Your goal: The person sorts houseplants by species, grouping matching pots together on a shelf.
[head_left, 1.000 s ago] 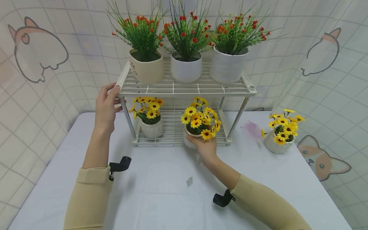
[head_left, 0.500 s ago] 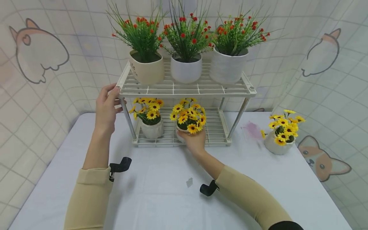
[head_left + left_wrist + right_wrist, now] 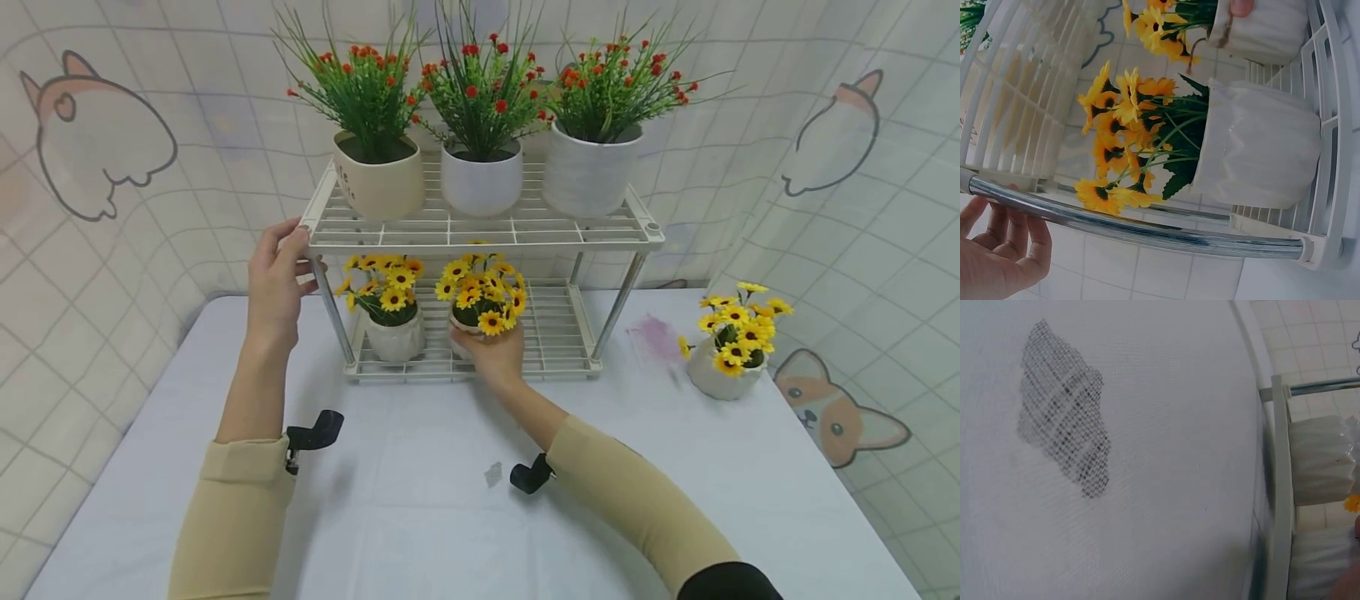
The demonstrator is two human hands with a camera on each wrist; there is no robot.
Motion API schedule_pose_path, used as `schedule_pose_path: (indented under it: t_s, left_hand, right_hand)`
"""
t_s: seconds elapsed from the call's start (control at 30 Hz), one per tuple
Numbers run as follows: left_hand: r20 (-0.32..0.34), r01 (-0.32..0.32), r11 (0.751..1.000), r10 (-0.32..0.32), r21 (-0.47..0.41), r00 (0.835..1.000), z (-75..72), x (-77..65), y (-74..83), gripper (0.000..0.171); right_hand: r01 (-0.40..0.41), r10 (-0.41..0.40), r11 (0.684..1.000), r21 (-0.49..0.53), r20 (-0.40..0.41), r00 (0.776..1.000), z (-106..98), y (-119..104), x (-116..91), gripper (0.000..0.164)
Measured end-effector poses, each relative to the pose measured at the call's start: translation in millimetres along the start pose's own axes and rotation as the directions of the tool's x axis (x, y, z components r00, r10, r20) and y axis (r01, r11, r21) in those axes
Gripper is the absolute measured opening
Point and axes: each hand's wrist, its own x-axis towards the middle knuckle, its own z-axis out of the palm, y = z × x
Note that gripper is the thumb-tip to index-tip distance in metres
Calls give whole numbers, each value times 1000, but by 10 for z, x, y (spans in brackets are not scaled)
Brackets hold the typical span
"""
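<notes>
My right hand (image 3: pixel 498 358) grips a white pot of yellow artificial sunflowers (image 3: pixel 480 296) on the lower tier of a two-tier wire rack (image 3: pixel 487 247). Left of it on that tier stands a matching sunflower pot (image 3: pixel 396 340); the two stand side by side in the left wrist view, where a fingertip shows on the held pot (image 3: pixel 1266 31). My left hand (image 3: pixel 273 283) holds the rack's upper left corner, its fingers behind the chrome post (image 3: pixel 1147 228). In the right wrist view only a blurred edge of my right hand (image 3: pixel 1347 584) shows.
Three pots of red-flowered grass, one cream (image 3: pixel 382 183) and two white (image 3: pixel 482 183) (image 3: pixel 592 179), stand on the upper tier. A third sunflower pot (image 3: pixel 723 371) sits on the white tablecloth (image 3: pixel 405 500) at the right. A patterned curtain (image 3: pixel 225 167) hangs behind.
My right hand has moved the sunflower pot leftward along the lower tier, closer to the other pot. My left hand has stayed on the rack's corner.
</notes>
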Motion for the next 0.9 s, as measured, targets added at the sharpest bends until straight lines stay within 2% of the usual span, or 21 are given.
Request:
schedule_pose_path:
  t_s: [0.13,0.2,0.37,0.43,0.67,0.77,0.9]
  left_hand:
    - [3,2,1000,-2,7,1000,1,-3,3,48]
    - [5,1,1000,-1,12,1000,-1,-4,-1,48]
    - [8,2,1000,-2,15,1000,-3,-9,-14,48]
    - [10,5,1000,-5,14,1000,-4,-10,-15,48]
    - [5,8,1000,-8,-1,1000,-3,-6,-3,47]
    - [3,8,1000,-8,-3,1000,-5,-3,-4,47]
    - [5,9,1000,-9,-11,1000,-5,11,-13,46]
  right_hand:
    - [26,-26,1000,3,46,999,-57,34,-4,89]
    - [25,-23,999,-28,82,996,-103,63,-9,88]
    - [-54,81,983,-178,149,986,-287,66,-93,79]
    - [-73,108,978,-197,173,979,-377,52,-141,75]
    - [-33,69,989,-146,248,966,-683,71,-266,64]
    - [-53,84,991,-125,253,964,-820,89,-323,58]
    - [-119,145,986,-116,245,959,-1032,138,-408,50]
